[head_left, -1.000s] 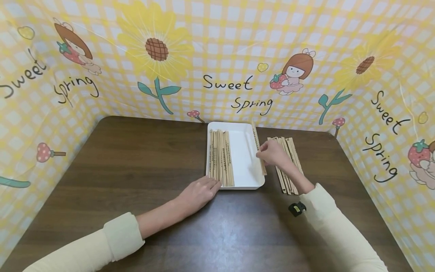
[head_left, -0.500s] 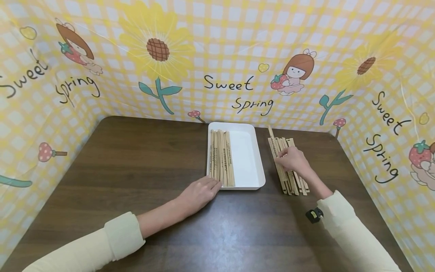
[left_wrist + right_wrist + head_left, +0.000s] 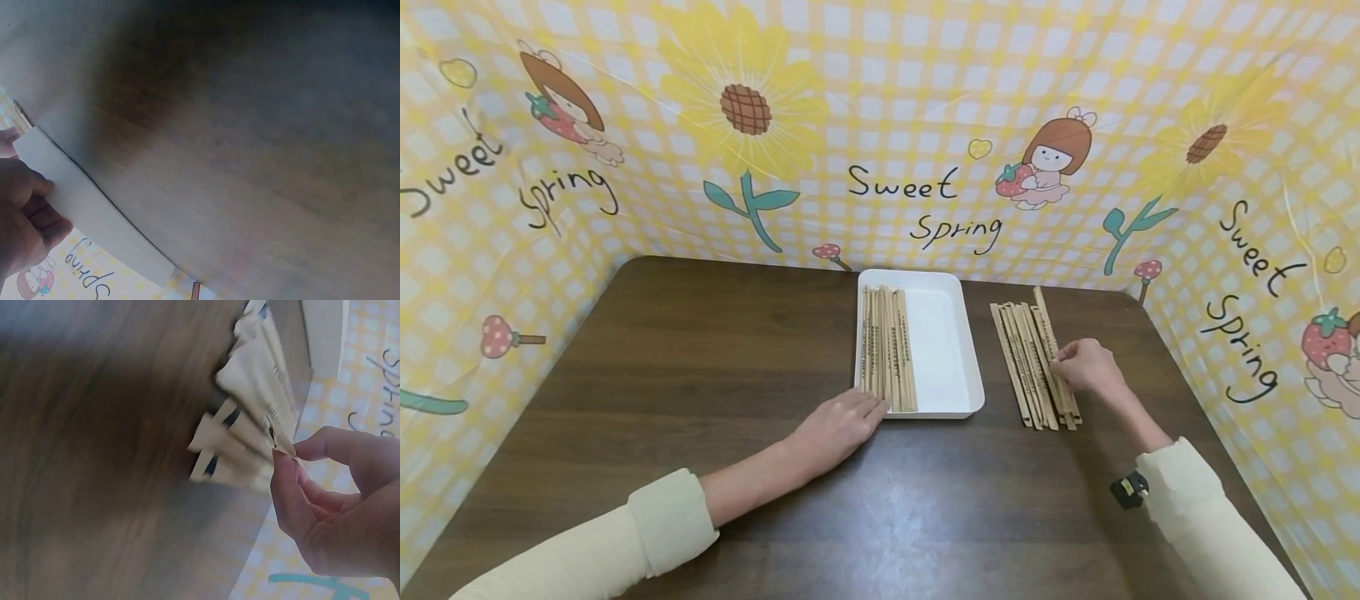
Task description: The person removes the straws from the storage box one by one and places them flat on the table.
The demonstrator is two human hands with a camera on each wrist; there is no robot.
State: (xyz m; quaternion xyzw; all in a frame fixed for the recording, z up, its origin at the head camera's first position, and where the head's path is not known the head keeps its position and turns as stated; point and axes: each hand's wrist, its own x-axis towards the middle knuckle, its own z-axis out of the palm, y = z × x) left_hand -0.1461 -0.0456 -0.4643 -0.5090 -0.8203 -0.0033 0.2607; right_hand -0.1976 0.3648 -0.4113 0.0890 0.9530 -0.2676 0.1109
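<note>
In the head view a white tray (image 3: 943,350) stands at the table's back. Long slim brown paper packets (image 3: 886,350), printed with small text, lie side by side in its left half. My left hand (image 3: 833,429) grips the tray's near-left corner; in the left wrist view its fingers (image 3: 34,225) lie against the outer wall. Right of the tray is a row of similar packets (image 3: 1021,367). At that row's right edge my right hand (image 3: 1086,365) pinches one paper packet (image 3: 1042,321) between thumb and fingertips. Whatever the wrappers contain is hidden.
The brown wooden table (image 3: 715,350) is bordered by a yellow checked cloth backdrop (image 3: 880,108) behind and at both sides. A small black device (image 3: 1129,490) sits at my right cuff. Much of the left wrist view is blurred.
My right hand has carried the paper packet from above the tray's right rim, rightward across the row, to the row's right edge. The left hand and tray have stayed put.
</note>
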